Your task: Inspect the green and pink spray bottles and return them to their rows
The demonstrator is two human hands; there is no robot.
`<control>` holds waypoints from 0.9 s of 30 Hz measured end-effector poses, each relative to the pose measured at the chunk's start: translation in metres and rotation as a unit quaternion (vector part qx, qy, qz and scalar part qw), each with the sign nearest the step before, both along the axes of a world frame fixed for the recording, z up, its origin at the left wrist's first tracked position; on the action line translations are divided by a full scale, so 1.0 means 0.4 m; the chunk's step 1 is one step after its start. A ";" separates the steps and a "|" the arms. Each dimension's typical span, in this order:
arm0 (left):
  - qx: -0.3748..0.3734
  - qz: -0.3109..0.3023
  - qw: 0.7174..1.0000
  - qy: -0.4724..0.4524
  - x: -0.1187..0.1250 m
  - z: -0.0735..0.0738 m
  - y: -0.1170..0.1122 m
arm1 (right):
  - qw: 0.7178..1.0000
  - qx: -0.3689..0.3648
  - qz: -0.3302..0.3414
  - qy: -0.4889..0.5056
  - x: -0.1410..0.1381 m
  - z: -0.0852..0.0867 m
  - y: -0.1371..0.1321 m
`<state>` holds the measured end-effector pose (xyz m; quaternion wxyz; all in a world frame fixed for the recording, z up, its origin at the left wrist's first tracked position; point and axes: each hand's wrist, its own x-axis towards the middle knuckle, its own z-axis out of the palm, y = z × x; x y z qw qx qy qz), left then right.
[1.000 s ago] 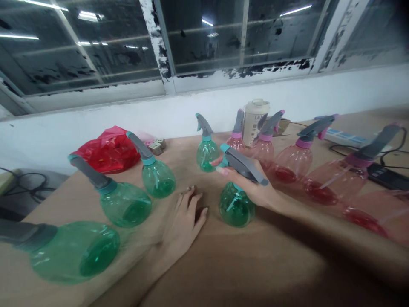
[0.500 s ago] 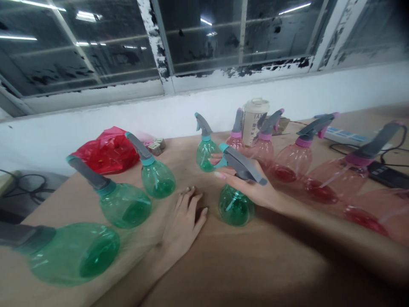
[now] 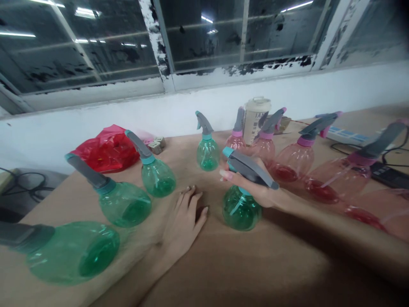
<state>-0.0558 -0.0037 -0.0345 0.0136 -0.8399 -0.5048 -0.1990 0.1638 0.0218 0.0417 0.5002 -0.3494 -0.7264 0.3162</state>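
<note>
My right hand [image 3: 255, 187] is wrapped round the neck and grey trigger head of a green spray bottle [image 3: 241, 209] standing on the brown table [image 3: 255, 264]. My left hand [image 3: 185, 221] lies flat on the table just left of that bottle, fingers stretched out and holding nothing. Several more green spray bottles stand to the left: a far one [image 3: 207, 151], a nearer one [image 3: 156, 175], a bigger-looking one [image 3: 123, 202] and one at the lower left corner [image 3: 70, 251].
Several pink spray bottles [image 3: 294, 160] line the right side behind my right arm. A white cup [image 3: 255, 115] stands by the wall, a red plastic bag [image 3: 107, 149] lies at the back left. A power strip [image 3: 348, 137] and cables sit far right. Windows run above.
My right hand has shifted the held green bottle slightly right and toward me. The left hand has stayed where it was.
</note>
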 end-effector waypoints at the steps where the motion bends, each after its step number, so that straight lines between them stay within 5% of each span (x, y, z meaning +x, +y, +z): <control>1: 0.000 0.000 1.000 -0.001 0.000 0.000 0.000 | 1.000 -0.002 0.004 0.001 0.001 -0.002 0.001; 17: -0.007 0.007 1.000 0.004 0.000 -0.006 0.001 | 0.997 0.009 0.060 0.047 -0.005 -0.006 0.006; 27: -0.007 0.000 1.000 0.005 0.000 -0.002 0.001 | 0.999 -0.026 0.042 -0.015 0.002 0.000 0.004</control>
